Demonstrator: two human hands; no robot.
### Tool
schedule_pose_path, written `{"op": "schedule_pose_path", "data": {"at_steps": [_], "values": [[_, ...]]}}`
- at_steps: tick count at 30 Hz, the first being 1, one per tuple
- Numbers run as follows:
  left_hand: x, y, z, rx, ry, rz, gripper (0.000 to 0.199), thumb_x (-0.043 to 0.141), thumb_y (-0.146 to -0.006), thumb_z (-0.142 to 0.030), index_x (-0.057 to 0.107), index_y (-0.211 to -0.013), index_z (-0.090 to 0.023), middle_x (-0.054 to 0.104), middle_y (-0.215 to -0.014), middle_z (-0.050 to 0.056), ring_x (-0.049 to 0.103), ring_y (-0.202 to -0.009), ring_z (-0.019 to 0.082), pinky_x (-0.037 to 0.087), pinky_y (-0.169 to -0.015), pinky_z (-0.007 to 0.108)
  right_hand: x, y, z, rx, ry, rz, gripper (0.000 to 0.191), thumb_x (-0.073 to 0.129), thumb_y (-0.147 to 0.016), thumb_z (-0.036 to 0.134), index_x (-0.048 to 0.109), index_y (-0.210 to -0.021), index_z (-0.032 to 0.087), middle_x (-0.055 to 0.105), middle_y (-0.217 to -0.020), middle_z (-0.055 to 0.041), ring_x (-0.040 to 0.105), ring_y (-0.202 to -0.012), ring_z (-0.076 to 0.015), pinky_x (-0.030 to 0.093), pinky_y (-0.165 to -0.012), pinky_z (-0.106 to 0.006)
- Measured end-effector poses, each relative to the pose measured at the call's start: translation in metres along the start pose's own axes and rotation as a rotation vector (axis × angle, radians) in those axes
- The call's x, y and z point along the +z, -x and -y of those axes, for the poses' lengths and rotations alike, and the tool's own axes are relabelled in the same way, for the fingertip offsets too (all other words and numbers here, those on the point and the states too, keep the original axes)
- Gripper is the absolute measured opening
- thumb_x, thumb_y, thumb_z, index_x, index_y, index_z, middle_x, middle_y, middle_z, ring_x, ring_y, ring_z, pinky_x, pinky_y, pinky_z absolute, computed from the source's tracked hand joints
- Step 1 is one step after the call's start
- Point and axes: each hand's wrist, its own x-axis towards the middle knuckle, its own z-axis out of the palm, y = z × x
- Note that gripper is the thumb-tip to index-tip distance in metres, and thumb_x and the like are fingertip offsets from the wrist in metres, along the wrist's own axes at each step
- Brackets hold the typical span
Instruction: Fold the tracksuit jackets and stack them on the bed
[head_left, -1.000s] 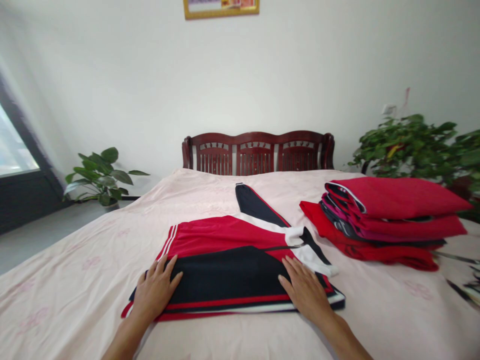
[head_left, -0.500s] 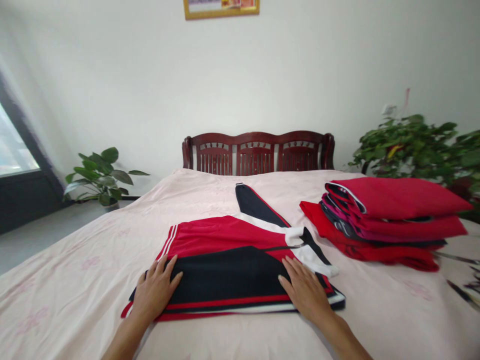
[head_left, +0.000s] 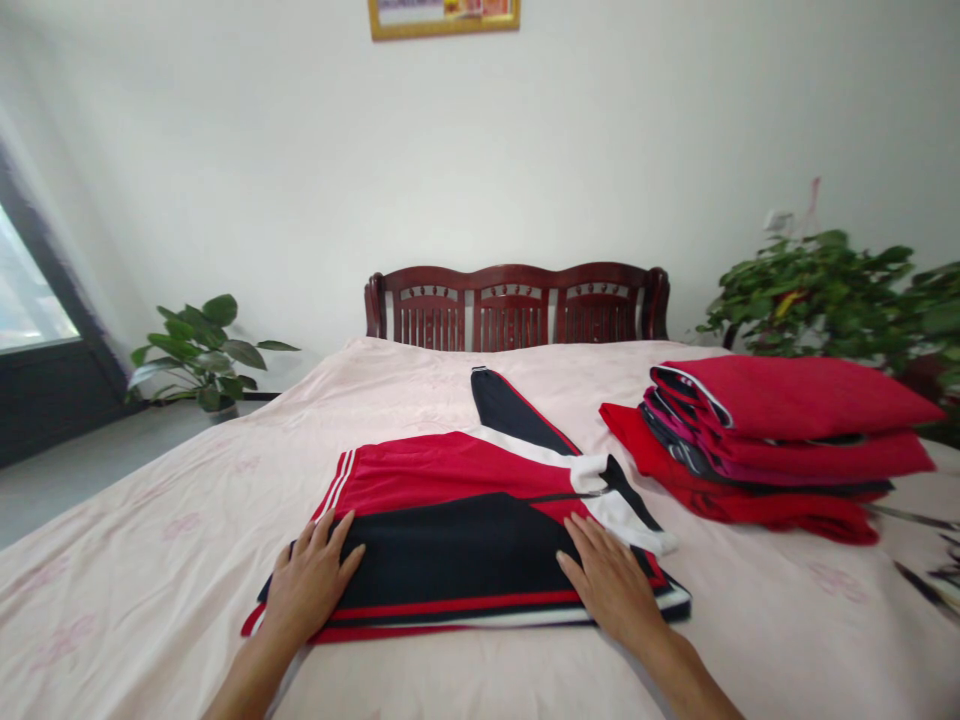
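Observation:
A red, navy and white track jacket (head_left: 442,470) lies partly folded on the bed. Its near sleeve is laid across the body as a navy band, with red and white edging along the front. The far navy sleeve (head_left: 514,405) stretches out toward the headboard, and the white collar (head_left: 619,515) points right. My left hand (head_left: 311,575) rests flat on the jacket's left end, fingers spread. Over by the collar, my right hand (head_left: 607,570) presses flat on the right end, its fingers stretched out too. Neither hand grips the cloth.
A stack of folded red and dark clothes (head_left: 795,400) stands at the right on the pink bedspread (head_left: 172,560). Behind the bed is a dark wooden headboard (head_left: 517,275). Potted plants grow at left (head_left: 199,345) and right (head_left: 825,290). Dark thin items (head_left: 926,590) lie at the right edge.

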Motion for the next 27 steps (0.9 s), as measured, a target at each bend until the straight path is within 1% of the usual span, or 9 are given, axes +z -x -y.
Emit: {"op": "schedule_pose_path", "data": {"at_steps": [9,17,27], "values": [[0.0021,-0.0011,0.0003,-0.015,-0.004,0.016,0.056,0.041,-0.096,-0.045,0.039,-0.149,-0.026,0.04,-0.155,0.009,0.041,-0.138,0.029,0.037,-0.108,0.047,-0.0039,-0.0007,0.0014,0.001,0.015,0.011,0.059,0.037,-0.096,0.051,0.052,-0.14,0.015,0.051,-0.145,-0.0114,0.046,-0.135,-0.0273,0.037,-0.111,-0.046],[0.0035,-0.0013,0.0012,-0.006,0.01,0.005,0.057,0.041,-0.096,-0.045,0.04,-0.149,-0.026,0.041,-0.154,0.01,0.042,-0.137,0.029,0.037,-0.107,0.045,-0.002,-0.0008,0.0009,0.009,0.005,0.024,0.06,0.039,-0.096,0.051,0.052,-0.14,0.013,0.05,-0.146,-0.0119,0.044,-0.136,-0.028,0.036,-0.112,-0.047],[0.0019,-0.0005,0.0004,-0.005,-0.02,0.018,0.057,0.039,-0.096,-0.045,0.038,-0.15,-0.026,0.039,-0.155,0.009,0.04,-0.138,0.028,0.037,-0.107,0.043,-0.0034,-0.0003,0.0023,0.024,-0.008,0.028,0.059,0.037,-0.096,0.051,0.052,-0.14,0.016,0.05,-0.146,-0.0111,0.044,-0.137,-0.0271,0.034,-0.113,-0.046]]}}
